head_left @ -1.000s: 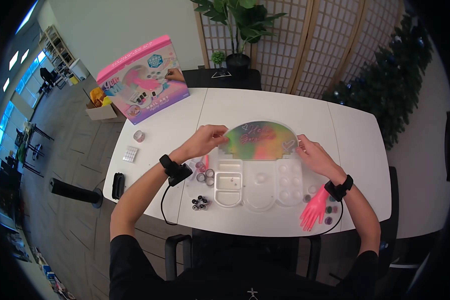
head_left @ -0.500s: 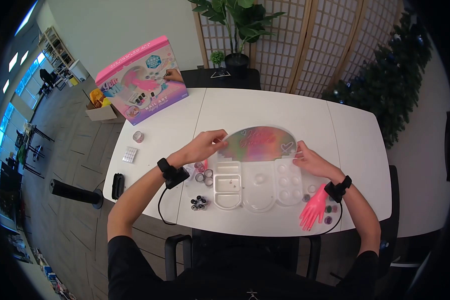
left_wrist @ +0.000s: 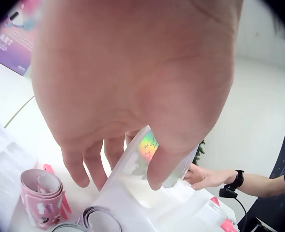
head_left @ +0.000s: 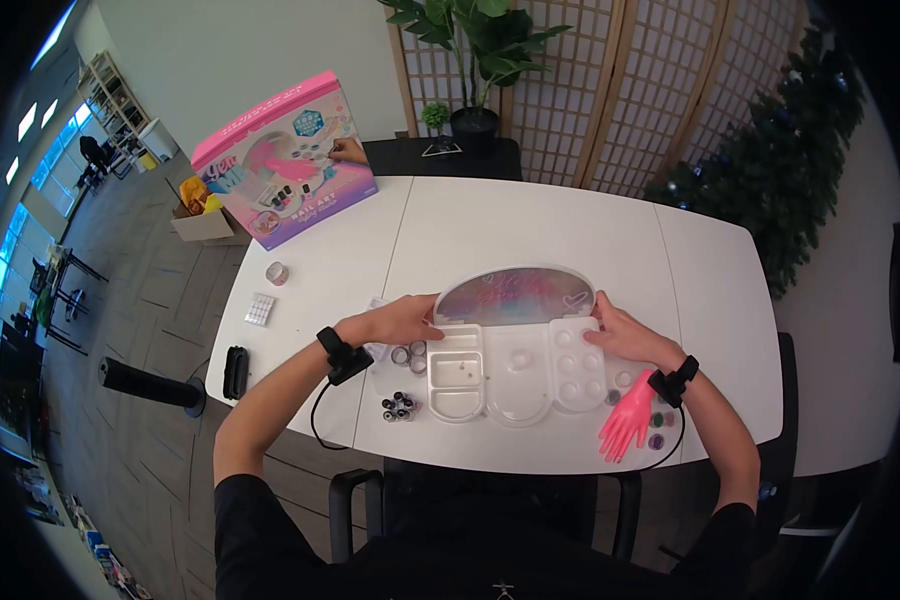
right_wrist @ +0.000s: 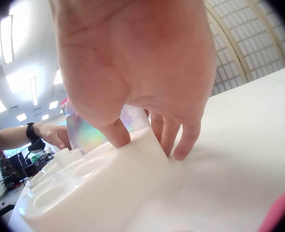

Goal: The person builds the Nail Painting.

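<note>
In the head view, a white plastic tray (head_left: 518,400) with compartments and round wells lies on the table. A half-round iridescent panel (head_left: 515,297) stands tilted along its far edge. My left hand (head_left: 402,320) grips the tray's far left corner; in the left wrist view the thumb of that hand (left_wrist: 132,77) is in front and the fingers reach behind the panel (left_wrist: 147,147). My right hand (head_left: 632,332) grips the far right corner; in the right wrist view the thumb of the hand (right_wrist: 137,63) presses the tray top (right_wrist: 137,140), fingers behind.
A pink model hand (head_left: 627,417) and small jars (head_left: 656,441) lie at the right. Dark-capped bottles (head_left: 399,406) and rolled strips (head_left: 401,355) sit left of the tray. A nail art box (head_left: 290,165) stands at the back left, with a black case (head_left: 236,372) nearer.
The panel's top edge has come toward me, and its shine has turned from green and orange to grey and pink. My left hand has moved down to the tray's corner; my right thumb has shifted inward.
</note>
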`<control>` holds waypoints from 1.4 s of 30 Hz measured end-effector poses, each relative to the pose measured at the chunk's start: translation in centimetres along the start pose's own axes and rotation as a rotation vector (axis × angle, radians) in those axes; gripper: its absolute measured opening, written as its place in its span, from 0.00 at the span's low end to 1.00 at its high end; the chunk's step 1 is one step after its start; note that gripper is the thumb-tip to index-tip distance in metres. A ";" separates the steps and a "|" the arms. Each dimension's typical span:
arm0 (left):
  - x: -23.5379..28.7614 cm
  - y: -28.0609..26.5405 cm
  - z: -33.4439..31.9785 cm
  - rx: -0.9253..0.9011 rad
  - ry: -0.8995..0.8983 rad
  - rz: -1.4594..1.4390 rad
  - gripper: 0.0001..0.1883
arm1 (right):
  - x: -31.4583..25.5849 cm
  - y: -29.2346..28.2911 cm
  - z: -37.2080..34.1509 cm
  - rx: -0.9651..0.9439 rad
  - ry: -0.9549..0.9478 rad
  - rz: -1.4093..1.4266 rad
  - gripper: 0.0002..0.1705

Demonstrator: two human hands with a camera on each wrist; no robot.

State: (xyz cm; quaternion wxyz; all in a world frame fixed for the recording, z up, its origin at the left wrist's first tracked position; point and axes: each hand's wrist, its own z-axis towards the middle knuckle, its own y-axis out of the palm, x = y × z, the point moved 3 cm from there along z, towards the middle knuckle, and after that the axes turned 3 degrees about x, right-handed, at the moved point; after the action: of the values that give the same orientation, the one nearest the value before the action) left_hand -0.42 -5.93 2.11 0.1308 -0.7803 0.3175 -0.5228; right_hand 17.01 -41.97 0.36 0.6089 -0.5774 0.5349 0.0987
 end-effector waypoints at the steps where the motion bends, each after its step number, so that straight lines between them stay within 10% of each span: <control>1: -1.5 0.3 0.7 0.015 0.065 0.044 0.29 | 0.4 0.1 0.1 0.012 -0.015 -0.017 0.24; 42: 4.3 -1.1 -2.3 0.459 0.395 0.369 0.10 | -6.0 -2.4 -1.9 0.269 -0.264 -0.418 0.08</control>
State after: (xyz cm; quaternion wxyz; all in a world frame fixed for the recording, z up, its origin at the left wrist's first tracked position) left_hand -0.97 -7.57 6.79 0.3310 -0.5440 0.3464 -0.6888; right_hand 15.28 -41.24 6.83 0.7516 -0.5713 0.3286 -0.0264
